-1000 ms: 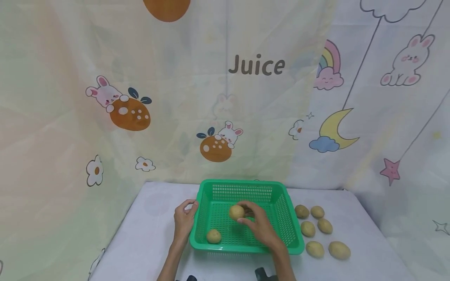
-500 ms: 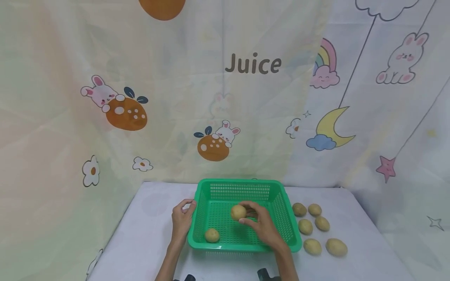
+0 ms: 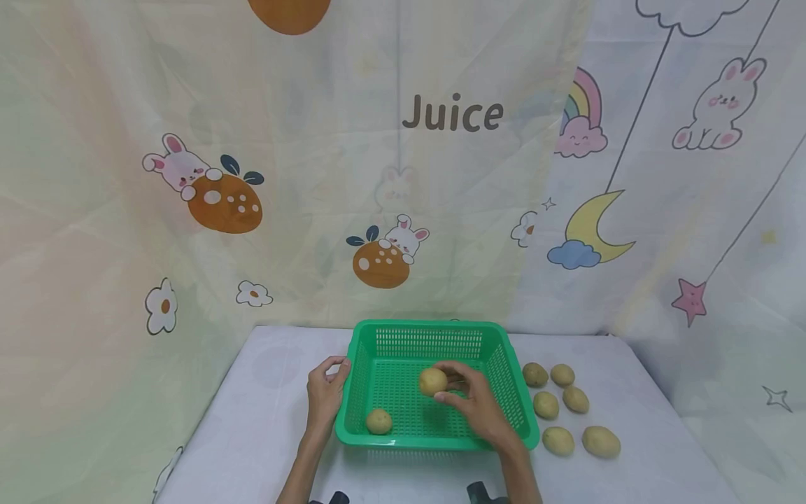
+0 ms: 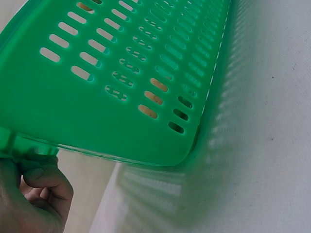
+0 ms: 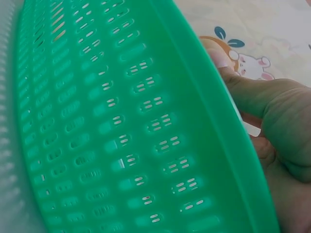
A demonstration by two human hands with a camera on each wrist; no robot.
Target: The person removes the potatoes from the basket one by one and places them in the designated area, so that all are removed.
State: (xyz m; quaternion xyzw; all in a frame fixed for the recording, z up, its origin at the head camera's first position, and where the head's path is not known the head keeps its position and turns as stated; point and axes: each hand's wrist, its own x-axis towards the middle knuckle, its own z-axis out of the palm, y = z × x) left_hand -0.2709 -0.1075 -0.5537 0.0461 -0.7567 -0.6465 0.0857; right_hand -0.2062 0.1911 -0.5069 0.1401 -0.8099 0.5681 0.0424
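Note:
A green plastic basket with slotted walls stands on the table. My left hand grips its left rim; the left wrist view shows the curled fingers at the basket's edge. Over the inside of the basket, my right hand holds a potato between thumb and fingers. Another potato lies on the basket floor, in the near left corner. In the right wrist view, the basket wall covers part of the right hand, and most of the held potato is hidden.
Several potatoes lie loose on the white-covered table, right of the basket. A printed cloth hangs behind the table. Dark parts of the wrist gear show at the bottom edge.
My right hand has moved slightly to the right with the potato, still over the basket. The left hand stays on the rim. The head view has shifted a little.

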